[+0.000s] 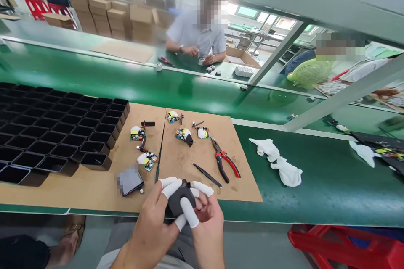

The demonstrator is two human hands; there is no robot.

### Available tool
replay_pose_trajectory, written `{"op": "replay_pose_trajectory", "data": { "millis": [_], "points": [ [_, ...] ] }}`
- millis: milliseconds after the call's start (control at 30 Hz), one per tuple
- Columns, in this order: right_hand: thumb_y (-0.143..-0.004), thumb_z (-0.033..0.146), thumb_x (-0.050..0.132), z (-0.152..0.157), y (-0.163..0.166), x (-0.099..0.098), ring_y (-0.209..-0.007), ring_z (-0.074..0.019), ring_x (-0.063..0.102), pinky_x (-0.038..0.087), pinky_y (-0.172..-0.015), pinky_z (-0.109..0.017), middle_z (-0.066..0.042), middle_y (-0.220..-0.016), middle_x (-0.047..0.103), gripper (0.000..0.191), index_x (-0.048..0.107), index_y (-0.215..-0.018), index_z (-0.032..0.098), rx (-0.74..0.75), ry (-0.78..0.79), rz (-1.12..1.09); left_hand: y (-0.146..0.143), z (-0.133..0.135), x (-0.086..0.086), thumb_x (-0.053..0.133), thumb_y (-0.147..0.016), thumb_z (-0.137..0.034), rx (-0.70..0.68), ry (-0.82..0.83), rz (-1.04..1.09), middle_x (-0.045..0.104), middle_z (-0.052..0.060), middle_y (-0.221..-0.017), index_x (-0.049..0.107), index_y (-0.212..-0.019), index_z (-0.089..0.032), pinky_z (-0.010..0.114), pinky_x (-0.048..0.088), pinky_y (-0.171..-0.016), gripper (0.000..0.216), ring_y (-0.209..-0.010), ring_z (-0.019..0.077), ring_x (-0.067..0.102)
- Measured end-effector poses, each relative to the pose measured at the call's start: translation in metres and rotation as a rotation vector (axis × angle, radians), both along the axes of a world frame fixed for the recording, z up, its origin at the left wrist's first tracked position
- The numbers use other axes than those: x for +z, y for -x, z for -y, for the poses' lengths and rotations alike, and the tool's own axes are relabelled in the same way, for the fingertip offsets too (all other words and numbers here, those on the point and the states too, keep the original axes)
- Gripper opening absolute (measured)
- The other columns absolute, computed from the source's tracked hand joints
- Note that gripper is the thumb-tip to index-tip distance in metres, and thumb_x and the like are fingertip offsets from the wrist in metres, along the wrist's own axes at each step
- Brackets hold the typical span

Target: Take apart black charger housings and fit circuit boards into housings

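Both my hands meet at the bench's front edge around a small black plastic housing (180,199). My left hand (158,220) grips it from the left with white finger cots on the thumb and fingers. My right hand (206,218) closes on it from the right, also in finger cots. On the cardboard sheet (94,185) ahead lie several small circuit boards (147,160), some with black plug parts, red-handled pliers (225,160) and black tweezers (206,174). A dark phone-like object (130,180) lies just left of my hands.
A black tray of empty square cells (53,134) fills the left of the bench. White cloth gloves (279,162) lie on the green mat at right. Across the green conveyor (126,80) a seated person handles small parts; another sits far right by a green fan (311,73). Red crate (347,246) below right.
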State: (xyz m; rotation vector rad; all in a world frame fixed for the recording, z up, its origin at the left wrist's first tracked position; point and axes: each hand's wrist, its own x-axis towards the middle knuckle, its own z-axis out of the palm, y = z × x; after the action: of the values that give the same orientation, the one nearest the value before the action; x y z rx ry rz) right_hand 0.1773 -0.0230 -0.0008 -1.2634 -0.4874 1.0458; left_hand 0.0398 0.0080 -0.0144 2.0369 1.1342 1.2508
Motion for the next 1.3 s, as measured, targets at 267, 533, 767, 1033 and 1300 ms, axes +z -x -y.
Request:
{"op": "replay_pose_trajectory", "data": {
  "millis": [267, 533, 767, 1033, 1300],
  "points": [
    [-0.093, 0.057, 0.089, -0.014, -0.016, -0.001, -0.087, -0.0200, 0.076, 0.066, -0.089, -0.031, -0.006, -0.096, 0.083, 0.036, 0.088, -0.110, 0.024, 0.163, -0.049, 0.328, 0.007, -0.022, -0.008, 0.068, -0.080, -0.002, -0.111, 0.000, -0.025, 0.079, 0.013, -0.127, 0.066, -0.139, -0.021, 0.042, 0.071, -0.102, 0.062, -0.119, 0.0302, 0.082],
    [-0.089, 0.058, 0.093, -0.029, -0.045, 0.019, -0.069, -0.0154, 0.062, 0.058, -0.072, -0.026, 0.001, -0.073, 0.068, 0.040, 0.079, -0.082, 0.021, 0.363, 0.001, 0.323, 0.013, -0.023, 0.007, 0.082, -0.080, -0.008, -0.248, 0.287, 0.007, 0.083, 0.011, -0.127, 0.073, -0.135, -0.024, 0.043, 0.070, -0.103, 0.058, -0.116, 0.0299, 0.082],
    [-0.092, 0.076, 0.080, -0.035, -0.057, 0.036, -0.060, -0.0157, 0.056, 0.050, -0.057, -0.027, 0.002, -0.066, 0.061, 0.057, 0.075, -0.077, 0.021, 0.524, 0.083, 0.501, 0.024, 0.004, -0.014, 0.099, -0.080, -0.031, -0.278, 0.527, 0.238, 0.080, 0.014, -0.140, 0.067, -0.147, -0.029, 0.047, 0.069, -0.111, 0.074, -0.126, 0.0328, 0.081],
    [-0.088, 0.062, 0.076, -0.059, -0.133, 0.019, -0.127, -0.0455, 0.051, 0.028, -0.119, -0.071, -0.016, -0.113, 0.065, 0.040, 0.060, -0.079, 0.026, 0.010, 0.230, 1.193, 0.048, 0.017, -0.037, 0.081, -0.099, -0.066, -0.323, 0.754, 0.474, 0.073, 0.021, -0.147, 0.053, -0.159, -0.029, 0.047, 0.071, -0.099, 0.076, -0.118, 0.0334, 0.082],
    [-0.106, 0.048, 0.056, -0.056, -0.143, 0.005, -0.123, -0.0352, 0.061, 0.044, -0.111, -0.055, -0.014, -0.127, 0.066, 0.030, 0.055, -0.083, 0.028, 0.227, 0.120, 1.361, 0.055, 0.016, -0.022, 0.078, -0.104, -0.058, -0.289, 0.746, 0.356, 0.078, 0.012, -0.143, 0.058, -0.159, -0.039, 0.046, 0.069, -0.109, 0.062, -0.129, 0.0310, 0.079]
  ]
}}
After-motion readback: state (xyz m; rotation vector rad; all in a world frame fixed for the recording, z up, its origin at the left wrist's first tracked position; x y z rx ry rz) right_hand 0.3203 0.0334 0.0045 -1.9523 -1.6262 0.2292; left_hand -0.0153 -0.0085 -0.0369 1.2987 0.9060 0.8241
